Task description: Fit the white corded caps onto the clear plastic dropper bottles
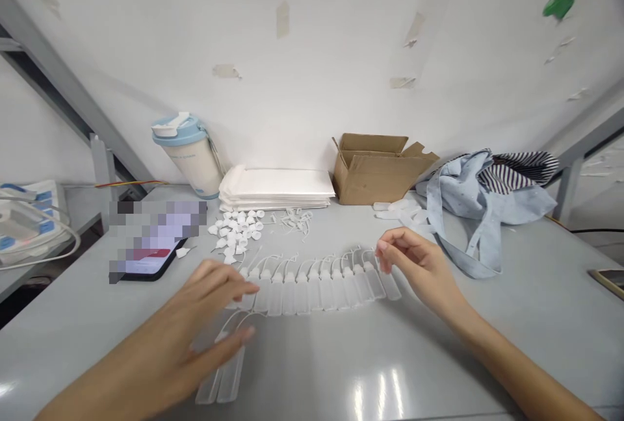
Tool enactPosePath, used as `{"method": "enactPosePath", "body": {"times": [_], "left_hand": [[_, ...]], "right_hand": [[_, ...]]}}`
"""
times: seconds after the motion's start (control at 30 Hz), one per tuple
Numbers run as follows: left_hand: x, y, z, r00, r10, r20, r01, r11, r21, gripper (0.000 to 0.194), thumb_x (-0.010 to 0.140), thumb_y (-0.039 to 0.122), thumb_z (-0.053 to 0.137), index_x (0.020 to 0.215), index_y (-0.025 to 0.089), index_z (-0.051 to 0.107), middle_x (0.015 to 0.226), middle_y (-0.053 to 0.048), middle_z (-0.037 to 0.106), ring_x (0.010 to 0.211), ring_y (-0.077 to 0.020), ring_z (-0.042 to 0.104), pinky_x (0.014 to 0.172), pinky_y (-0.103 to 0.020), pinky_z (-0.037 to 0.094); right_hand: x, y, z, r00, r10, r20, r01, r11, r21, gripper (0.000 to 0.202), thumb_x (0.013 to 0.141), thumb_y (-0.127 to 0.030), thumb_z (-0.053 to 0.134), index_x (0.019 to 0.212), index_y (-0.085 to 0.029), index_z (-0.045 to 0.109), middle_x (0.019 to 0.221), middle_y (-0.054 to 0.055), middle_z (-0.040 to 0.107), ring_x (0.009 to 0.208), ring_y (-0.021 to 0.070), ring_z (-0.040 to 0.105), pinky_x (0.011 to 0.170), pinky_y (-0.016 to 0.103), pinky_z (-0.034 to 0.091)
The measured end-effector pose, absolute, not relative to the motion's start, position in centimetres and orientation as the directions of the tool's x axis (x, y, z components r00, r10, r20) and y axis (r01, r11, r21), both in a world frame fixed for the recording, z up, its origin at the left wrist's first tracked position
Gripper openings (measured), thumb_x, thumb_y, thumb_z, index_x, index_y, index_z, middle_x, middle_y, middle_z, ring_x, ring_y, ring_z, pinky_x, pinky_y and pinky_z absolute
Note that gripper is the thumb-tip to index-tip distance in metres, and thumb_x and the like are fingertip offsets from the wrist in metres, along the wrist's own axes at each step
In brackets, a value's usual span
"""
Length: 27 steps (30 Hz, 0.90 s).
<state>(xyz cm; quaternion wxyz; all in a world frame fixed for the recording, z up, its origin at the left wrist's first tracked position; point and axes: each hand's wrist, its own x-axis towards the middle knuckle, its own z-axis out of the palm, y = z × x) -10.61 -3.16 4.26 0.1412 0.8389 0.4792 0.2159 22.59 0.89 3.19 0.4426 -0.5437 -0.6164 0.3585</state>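
Several translucent flat pieces with thin white cords at their tops form a curved row [316,292] across the grey table. My left hand [195,330] is spread over the row's left end, thumb and fingers apart, holding nothing. Two more such pieces [231,375] lie nearer the front, partly under that hand. At the row's right end, my right hand [414,262] has its thumb and index fingertip together beside the last piece's cord; whatever they may hold is too small to make out. Small white caps [238,231] lie in a pile behind the row, with loose white cords [296,221] to their right.
Along the wall stand a cup with a blue lid [188,154], a stack of white packets [283,188] and an open cardboard box [375,174]. A phone [156,245] lies at the left, a light blue cloth bag [472,200] at the right. More translucent pieces [404,212] lie beside the bag.
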Motion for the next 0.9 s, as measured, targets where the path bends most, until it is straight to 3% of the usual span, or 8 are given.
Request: {"method": "enactPosePath", "body": {"times": [0.07, 0.13, 0.23, 0.33, 0.43, 0.6, 0.77, 0.9], "left_hand": [[-9.1, -0.9, 5.2, 0.453, 0.86, 0.235, 0.714, -0.508, 0.482, 0.023, 0.088, 0.036, 0.05, 0.104, 0.027, 0.064, 0.094, -0.002, 0.064, 0.092, -0.0211, 0.057, 0.078, -0.032, 0.051], [-7.6, 1.5, 5.4, 0.442, 0.865, 0.239, 0.704, -0.499, 0.505, 0.023, 0.091, 0.036, 0.045, 0.095, 0.025, 0.064, 0.087, -0.002, 0.064, 0.088, -0.0209, 0.057, 0.07, -0.03, 0.05], [-6.0, 4.7, 4.3, 0.412, 0.889, 0.2, 0.728, -0.453, 0.515, 0.025, 0.091, 0.033, 0.041, 0.092, 0.022, 0.064, 0.093, -0.004, 0.065, 0.092, -0.0223, 0.058, 0.061, -0.029, 0.051], [-5.5, 6.8, 2.3, 0.507, 0.819, 0.267, 0.751, -0.572, 0.329, 0.029, 0.09, 0.022, 0.037, 0.097, 0.016, 0.064, 0.104, -0.01, 0.065, 0.106, -0.0263, 0.055, 0.084, -0.041, 0.052], [-5.8, 7.6, 0.7, 0.56, 0.78, 0.28, 0.75, -0.621, 0.23, 0.034, 0.084, 0.008, 0.035, 0.099, 0.01, 0.066, 0.12, -0.017, 0.06, 0.124, -0.032, 0.045, 0.101, -0.051, 0.04], [-6.3, 8.0, 0.2, 0.637, 0.732, 0.241, 0.745, -0.665, 0.055, 0.051, 0.075, -0.004, 0.034, 0.116, 0.009, 0.06, 0.132, -0.014, 0.055, 0.133, -0.0312, 0.037, 0.105, -0.051, 0.038], [-6.6, 8.0, 0.3, 0.604, 0.757, 0.249, 0.769, -0.635, 0.066, 0.05, 0.08, 0.0, 0.032, 0.118, 0.013, 0.06, 0.129, -0.011, 0.059, 0.13, -0.0308, 0.042, 0.101, -0.054, 0.041], [-6.3, 8.1, 0.4, 0.585, 0.765, 0.268, 0.751, -0.636, 0.176, 0.047, 0.084, 0.005, 0.033, 0.119, 0.016, 0.061, 0.132, -0.009, 0.057, 0.131, -0.0307, 0.039, 0.101, -0.055, 0.04]], "right_hand": [[23.5, 1.9, 2.7, 0.031, 0.979, 0.203, 0.384, 0.176, -0.906, 0.02, 0.084, -0.036, 0.056, 0.076, -0.018, 0.057, 0.06, -0.002, 0.057, 0.055, 0.0114, 0.054, 0.058, 0.025, 0.045], [24.6, 2.9, 2.1, 0.079, 0.962, 0.26, 0.432, 0.202, -0.879, 0.02, 0.083, -0.037, 0.057, 0.077, -0.018, 0.057, 0.064, -0.001, 0.058, 0.055, 0.0122, 0.054, 0.057, 0.026, 0.046], [26.5, 4.4, 1.2, 0.109, 0.932, 0.346, 0.589, 0.22, -0.778, 0.022, 0.082, -0.039, 0.055, 0.079, -0.018, 0.058, 0.073, 0.004, 0.062, 0.062, 0.016, 0.058, 0.054, 0.027, 0.046], [28.0, 5.4, 0.8, 0.059, 0.904, 0.423, 0.738, 0.246, -0.628, 0.022, 0.084, -0.038, 0.05, 0.083, -0.017, 0.06, 0.084, 0.008, 0.065, 0.071, 0.0199, 0.062, 0.057, 0.03, 0.05], [29.1, 6.1, 0.4, -0.043, 0.896, 0.443, 0.818, 0.286, -0.498, 0.026, 0.086, -0.035, 0.048, 0.095, -0.016, 0.063, 0.1, 0.012, 0.066, 0.077, 0.0226, 0.065, 0.063, 0.036, 0.053], [30.0, 6.7, -0.6, -0.168, 0.883, 0.439, 0.884, 0.332, -0.33, 0.031, 0.087, -0.034, 0.046, 0.106, -0.017, 0.064, 0.125, 0.015, 0.06, 0.108, 0.0306, 0.061, 0.09, 0.047, 0.049], [30.8, 6.8, -0.3, -0.162, 0.919, 0.36, 0.91, 0.281, -0.306, 0.029, 0.086, -0.028, 0.048, 0.107, -0.017, 0.063, 0.121, 0.014, 0.061, 0.109, 0.0301, 0.06, 0.092, 0.045, 0.048], [31.4, 6.3, 1.1, -0.077, 0.978, 0.196, 0.916, 0.147, -0.374, 0.031, 0.084, -0.029, 0.052, 0.11, -0.015, 0.062, 0.114, 0.015, 0.062, 0.095, 0.0276, 0.065, 0.079, 0.038, 0.053]]}}
